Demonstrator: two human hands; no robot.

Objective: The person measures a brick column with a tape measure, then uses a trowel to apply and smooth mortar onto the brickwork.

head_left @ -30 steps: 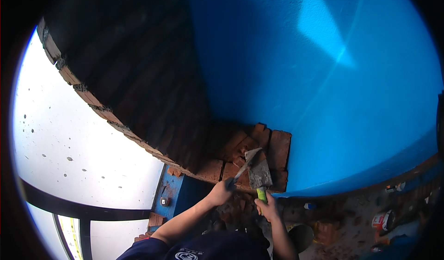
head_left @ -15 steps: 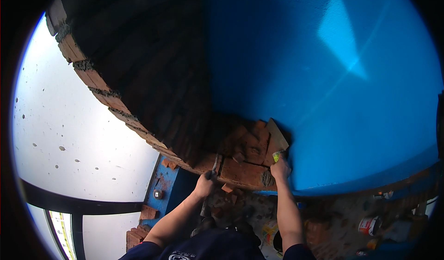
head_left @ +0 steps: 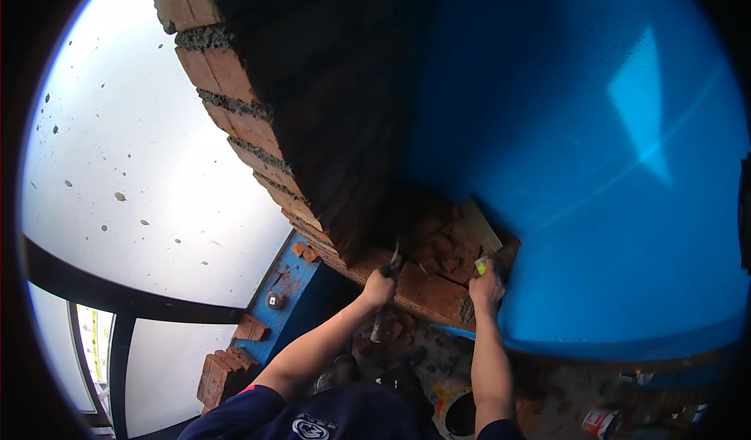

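My left hand point(head_left: 379, 287) is closed round a long narrow tool point(head_left: 395, 252), its upper end at the brick ledge and its lower end hanging below my fist; I cannot tell its exact kind. My right hand point(head_left: 486, 290) grips a trowel with a yellow-green handle point(head_left: 481, 266), its flat blade point(head_left: 483, 227) tilted up at the right end of the ledge, against the blue wall. Between my hands lie red bricks point(head_left: 426, 291) and broken brick pieces point(head_left: 442, 248), partly in shadow, with grey mortar point(head_left: 465, 309) at the front right edge.
A curved brick wall point(head_left: 228, 72) with mortar joints rises at left. A blue painted wall point(head_left: 594, 229) fills the right. A white panel point(head_left: 141, 174), blue sill point(head_left: 285, 290) with brick bits and stacked bricks point(head_left: 219, 377) are at lower left. Buckets point(head_left: 454, 413) stand on the littered floor.
My hands moved apart from where the two tools crossed. The trowel moved right, to the ledge's end by the blue wall. The view has shifted, bringing the brick wall's joints nearer.
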